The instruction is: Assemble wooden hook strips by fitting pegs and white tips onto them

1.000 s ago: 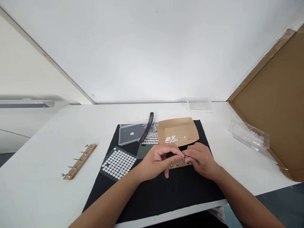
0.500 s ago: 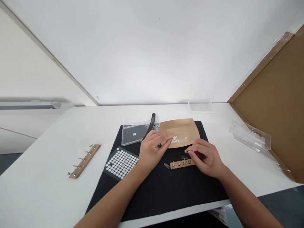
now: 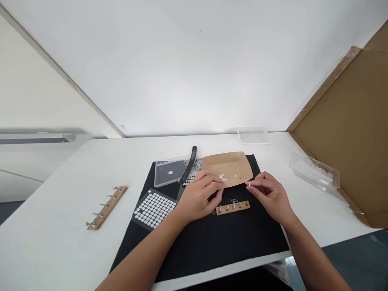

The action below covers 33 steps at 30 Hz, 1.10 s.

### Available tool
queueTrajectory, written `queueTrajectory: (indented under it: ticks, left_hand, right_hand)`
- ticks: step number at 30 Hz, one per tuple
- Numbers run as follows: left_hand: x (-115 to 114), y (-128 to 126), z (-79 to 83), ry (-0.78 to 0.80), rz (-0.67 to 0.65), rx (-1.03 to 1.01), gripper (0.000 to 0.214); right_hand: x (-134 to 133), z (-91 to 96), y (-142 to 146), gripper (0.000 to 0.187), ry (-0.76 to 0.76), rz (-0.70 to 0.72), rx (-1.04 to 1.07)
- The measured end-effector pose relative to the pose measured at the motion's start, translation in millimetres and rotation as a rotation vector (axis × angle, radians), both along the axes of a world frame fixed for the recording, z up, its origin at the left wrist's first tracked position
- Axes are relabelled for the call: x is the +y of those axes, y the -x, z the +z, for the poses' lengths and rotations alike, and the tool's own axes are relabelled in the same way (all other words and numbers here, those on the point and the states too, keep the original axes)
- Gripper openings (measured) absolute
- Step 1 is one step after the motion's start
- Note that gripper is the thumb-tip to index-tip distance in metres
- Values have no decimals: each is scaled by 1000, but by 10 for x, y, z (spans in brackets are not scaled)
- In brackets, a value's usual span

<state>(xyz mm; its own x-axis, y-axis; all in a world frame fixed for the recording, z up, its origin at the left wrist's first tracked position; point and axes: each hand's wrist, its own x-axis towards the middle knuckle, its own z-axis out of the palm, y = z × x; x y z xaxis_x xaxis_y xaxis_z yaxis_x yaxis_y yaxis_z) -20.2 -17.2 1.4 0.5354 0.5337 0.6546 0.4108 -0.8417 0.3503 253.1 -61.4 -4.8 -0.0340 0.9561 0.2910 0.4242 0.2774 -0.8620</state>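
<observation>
My right hand (image 3: 269, 196) is closed in a pinch on a small white piece (image 3: 249, 184), just off the right front corner of a brown paper tray (image 3: 227, 158). My left hand (image 3: 201, 196) hovers at the tray's front edge, fingers bent and thumb a little apart, with nothing visible in it. White bits (image 3: 223, 177) lie scattered in that tray. Between the hands, lower down, a wooden strip (image 3: 233, 207) carries a row of metal studs, some with clear nail tips on them. Another clear nail tip (image 3: 233, 200) is at the strip's far edge.
A black cloth (image 3: 227, 246) covers the work spot. On it are a dark sheet of white dots (image 3: 155, 209), a clear case (image 3: 163, 173) and a curved black bar (image 3: 190, 165). A second studded strip (image 3: 107, 208) lies left; clear boxes (image 3: 315, 171) stand right.
My right hand has moved off the strip, rightward and up, and a white piece now shows at its fingertips. My left hand has drawn back from the white bits to the tray's front edge.
</observation>
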Motion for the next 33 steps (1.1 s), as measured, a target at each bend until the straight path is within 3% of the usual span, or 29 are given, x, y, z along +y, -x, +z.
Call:
queueTrajectory:
  ticks: [5,9,16,22,33]
  left_hand:
    - [-68,-10,29,47,-176,100,13]
    - [-95,-19,27,88,-240,199,14]
    - [-105,-20,-31,60,-228,284,31]
    - [-107,-25,-38,43,-217,332,32]
    - [-84,-14,-103,50,-180,431,32]
  right_hand:
    - [-172,-216,-2,23,78,-2,42]
    - [-256,-296,-19,21,142,23,12]
    - [-326,-339,-110,13,147,-52,-156]
    - [-311,-315,-131,15,92,57,-226]
    - [-301,-305,-157,13,145,89,-283]
